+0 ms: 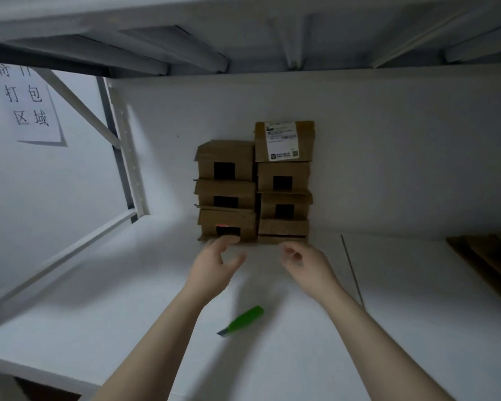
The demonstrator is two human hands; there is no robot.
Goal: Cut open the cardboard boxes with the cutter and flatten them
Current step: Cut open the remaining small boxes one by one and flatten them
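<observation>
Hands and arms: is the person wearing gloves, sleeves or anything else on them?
No gloves on the left hand or the right hand, and no ring, watch or band shows, though the picture is slightly blurred. The left arm and right arm are bare to the picture's edge; no sleeve is in view.

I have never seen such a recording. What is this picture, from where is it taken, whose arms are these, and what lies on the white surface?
There is no machine here. A person wears a camera on the head, so the one picture looks forward and down at that person's own bare arms. The left hand and the right hand reach toward the boxes, which stand in two stacks against the back wall. Both hands hold nothing. A green cutter lies untouched on the white table, between the arms. Some flat cardboard lies at the right edge.
</observation>
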